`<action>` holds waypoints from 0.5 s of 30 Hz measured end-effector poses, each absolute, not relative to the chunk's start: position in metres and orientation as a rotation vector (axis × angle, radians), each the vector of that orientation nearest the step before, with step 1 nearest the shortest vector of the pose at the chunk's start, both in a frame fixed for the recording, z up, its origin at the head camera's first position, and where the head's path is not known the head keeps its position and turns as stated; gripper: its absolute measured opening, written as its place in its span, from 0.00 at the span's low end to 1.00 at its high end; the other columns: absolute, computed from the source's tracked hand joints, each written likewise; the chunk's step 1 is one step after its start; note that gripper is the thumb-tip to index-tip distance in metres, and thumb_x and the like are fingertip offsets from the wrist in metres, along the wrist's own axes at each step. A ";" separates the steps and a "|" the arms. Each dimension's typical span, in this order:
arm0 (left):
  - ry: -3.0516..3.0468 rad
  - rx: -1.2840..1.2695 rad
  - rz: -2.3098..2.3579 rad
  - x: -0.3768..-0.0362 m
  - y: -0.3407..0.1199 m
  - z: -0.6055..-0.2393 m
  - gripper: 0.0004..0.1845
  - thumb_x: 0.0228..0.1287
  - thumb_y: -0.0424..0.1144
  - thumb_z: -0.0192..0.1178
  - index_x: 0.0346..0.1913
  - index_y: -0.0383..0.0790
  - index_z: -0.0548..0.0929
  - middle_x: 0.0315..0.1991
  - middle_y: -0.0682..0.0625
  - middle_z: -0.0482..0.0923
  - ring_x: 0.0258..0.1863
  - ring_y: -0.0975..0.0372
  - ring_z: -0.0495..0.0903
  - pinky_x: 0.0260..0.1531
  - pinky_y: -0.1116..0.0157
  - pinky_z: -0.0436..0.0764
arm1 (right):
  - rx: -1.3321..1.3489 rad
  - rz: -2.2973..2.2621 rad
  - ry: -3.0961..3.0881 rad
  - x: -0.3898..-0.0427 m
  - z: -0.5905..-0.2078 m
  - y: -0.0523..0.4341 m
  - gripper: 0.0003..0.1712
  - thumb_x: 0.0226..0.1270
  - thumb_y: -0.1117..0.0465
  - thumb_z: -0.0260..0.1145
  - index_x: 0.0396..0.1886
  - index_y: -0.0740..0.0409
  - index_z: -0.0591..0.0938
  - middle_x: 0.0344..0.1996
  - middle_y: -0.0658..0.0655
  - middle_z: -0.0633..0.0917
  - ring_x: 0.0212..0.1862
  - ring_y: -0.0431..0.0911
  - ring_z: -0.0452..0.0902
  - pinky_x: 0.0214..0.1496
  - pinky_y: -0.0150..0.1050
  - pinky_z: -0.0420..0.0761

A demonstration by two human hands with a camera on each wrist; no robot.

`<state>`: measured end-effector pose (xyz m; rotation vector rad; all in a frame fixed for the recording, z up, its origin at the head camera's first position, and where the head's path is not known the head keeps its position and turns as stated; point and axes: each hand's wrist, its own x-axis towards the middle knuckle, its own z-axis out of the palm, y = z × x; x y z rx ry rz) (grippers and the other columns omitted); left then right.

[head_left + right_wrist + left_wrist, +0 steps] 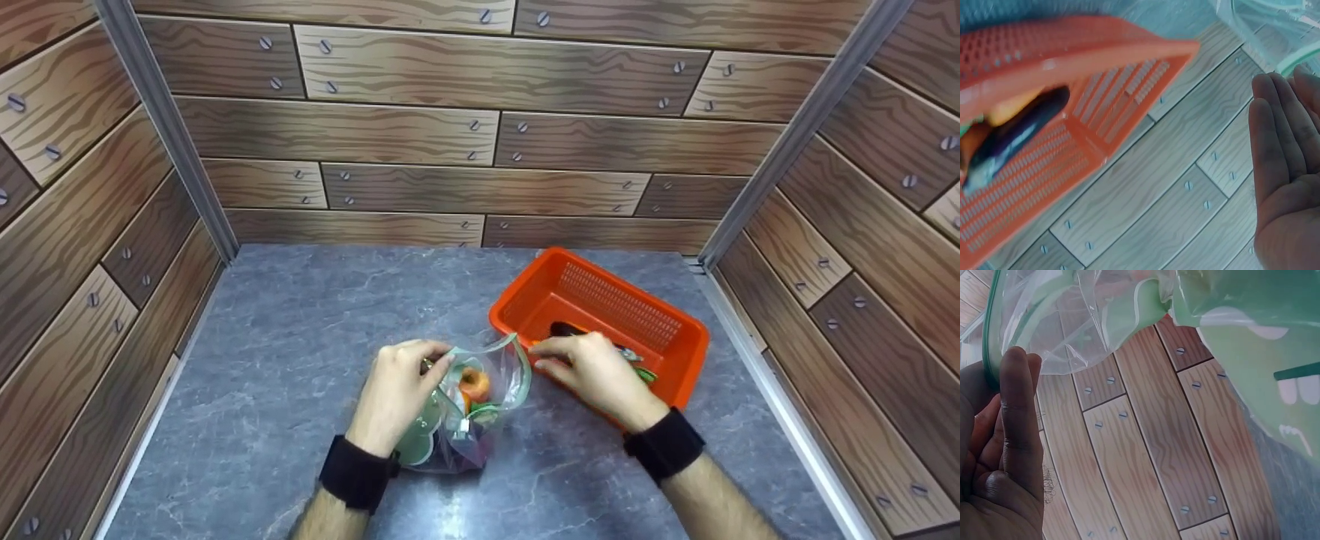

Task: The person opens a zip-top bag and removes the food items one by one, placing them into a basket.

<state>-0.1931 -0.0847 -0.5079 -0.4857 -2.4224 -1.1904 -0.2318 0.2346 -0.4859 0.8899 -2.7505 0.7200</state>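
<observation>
Near the table's (300,315) middle, between 2 hands, clear bag (469,405): left hand (397,394) pinching rim, right hand (596,371) pinching opposite rim beside orange basket (600,300); best kept spread wide, upright.

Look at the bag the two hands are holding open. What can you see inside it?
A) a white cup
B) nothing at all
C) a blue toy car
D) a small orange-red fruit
D: in the head view a small round orange-red fruit sits inside the clear bag, whose rim the left hand and right hand pinch apart beside the orange basket.
</observation>
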 end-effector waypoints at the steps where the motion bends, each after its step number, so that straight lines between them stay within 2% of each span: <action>1: -2.424 -0.482 -1.192 -0.192 -0.084 -0.509 0.04 0.79 0.31 0.76 0.50 0.39 0.99 0.44 0.45 0.99 0.38 0.59 0.96 0.41 0.65 0.96 | 0.899 0.724 -2.750 -0.230 -0.488 0.233 0.12 0.79 0.63 0.82 0.57 0.50 0.99 0.49 0.50 1.00 0.51 0.46 0.98 0.54 0.50 0.98; 8: -2.420 -0.475 -1.211 -0.184 -0.081 -0.515 0.04 0.79 0.32 0.77 0.50 0.40 0.99 0.44 0.48 0.99 0.37 0.61 0.95 0.38 0.68 0.94 | 0.938 0.743 -2.767 -0.220 -0.499 0.219 0.12 0.79 0.64 0.82 0.57 0.52 0.98 0.50 0.52 1.00 0.50 0.45 0.97 0.53 0.43 0.97; 15: -2.419 -0.471 -1.233 -0.177 -0.076 -0.524 0.05 0.78 0.31 0.77 0.51 0.39 0.99 0.44 0.48 0.99 0.35 0.63 0.93 0.37 0.70 0.93 | 0.977 0.766 -2.827 -0.215 -0.511 0.204 0.12 0.80 0.64 0.81 0.59 0.56 0.98 0.52 0.56 1.00 0.52 0.50 0.99 0.56 0.47 0.99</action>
